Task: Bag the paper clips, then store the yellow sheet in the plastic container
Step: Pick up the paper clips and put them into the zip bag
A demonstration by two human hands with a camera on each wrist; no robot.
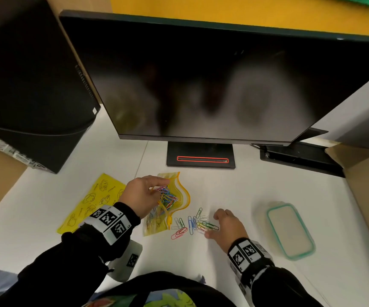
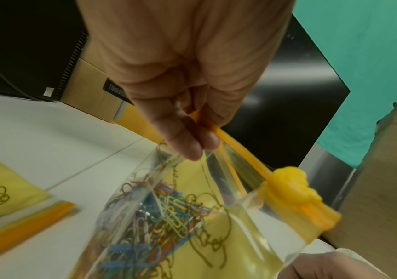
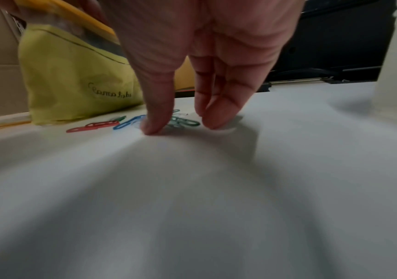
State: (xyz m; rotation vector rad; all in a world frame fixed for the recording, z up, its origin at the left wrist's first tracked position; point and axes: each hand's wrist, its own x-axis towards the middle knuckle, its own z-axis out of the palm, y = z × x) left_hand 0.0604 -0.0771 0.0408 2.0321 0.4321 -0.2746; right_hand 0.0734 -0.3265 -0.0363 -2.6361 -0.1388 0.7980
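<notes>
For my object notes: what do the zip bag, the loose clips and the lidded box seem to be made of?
zip bag: thin clear plastic film, glossy, contents visible through it; yellow plastic slider.
loose paper clips: probably wire with coloured coating, judging by the thin bent loops.
plastic container: apparently frosted translucent plastic, teal rim that could be a rubbery seal.

A: Where are the paper clips (image 1: 193,224)?

B: Many coloured ones lie loose on the white desk, near centre. A tangle more sits inside the zip bag (image 1: 174,196).

A: The bag?

B: Clear with yellow print, orange zip strip, mouth open, raised off the desk.

A: And the rest?

B: The yellow sheet (image 1: 90,202) lies flat at left. The plastic container (image 1: 290,230), teal-rimmed lid on, sits right.
</notes>
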